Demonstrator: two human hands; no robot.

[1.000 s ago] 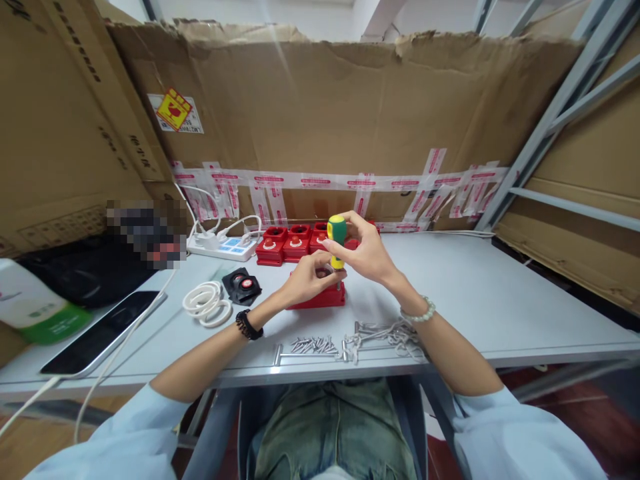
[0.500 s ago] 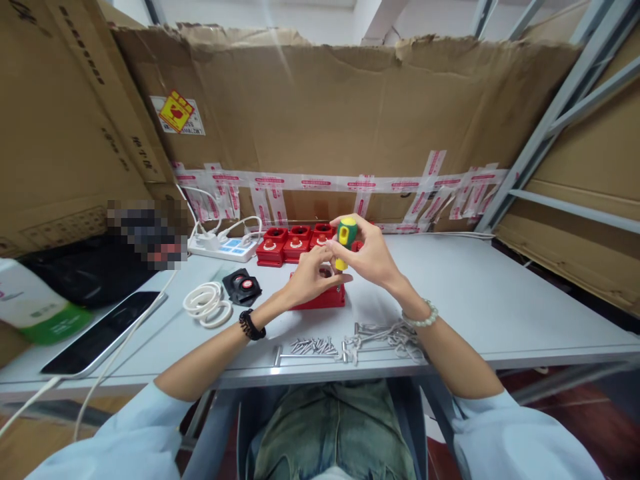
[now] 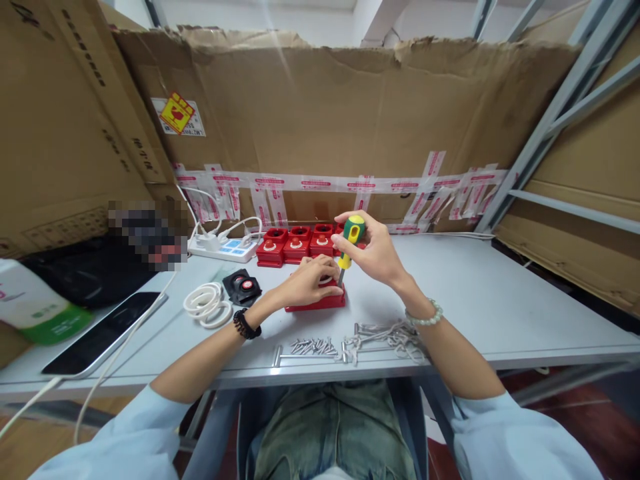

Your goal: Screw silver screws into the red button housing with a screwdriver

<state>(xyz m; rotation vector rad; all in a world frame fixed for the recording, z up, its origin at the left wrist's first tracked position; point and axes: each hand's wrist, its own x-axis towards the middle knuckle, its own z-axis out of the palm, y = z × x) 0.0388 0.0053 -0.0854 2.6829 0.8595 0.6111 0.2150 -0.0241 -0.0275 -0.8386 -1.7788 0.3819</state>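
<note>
My right hand (image 3: 379,252) is closed round the green and yellow handle of a screwdriver (image 3: 354,230). The shaft points down, slightly tilted, and its tip meets the right end of a red box (image 3: 320,304) on the table. On top of that box lies my left hand (image 3: 306,283), fingers curled over it and thumb close to the screwdriver tip. My fingers cover much of the box's top, and any screw under the tip is too small to make out. Nearer me is a small pile of screws (image 3: 314,346).
Several red boxes with round knobs (image 3: 297,245) stand in a row behind my hands. A power strip (image 3: 230,249), white rings (image 3: 204,301) and a black part (image 3: 243,287) are to the left. Metal rods with string (image 3: 387,340) lie near the front edge of the table (image 3: 480,307).
The screwdriver has shifted a little right and leans more, with its shaft now visible. My left hand has moved off the screwdriver and down onto the red box.
</note>
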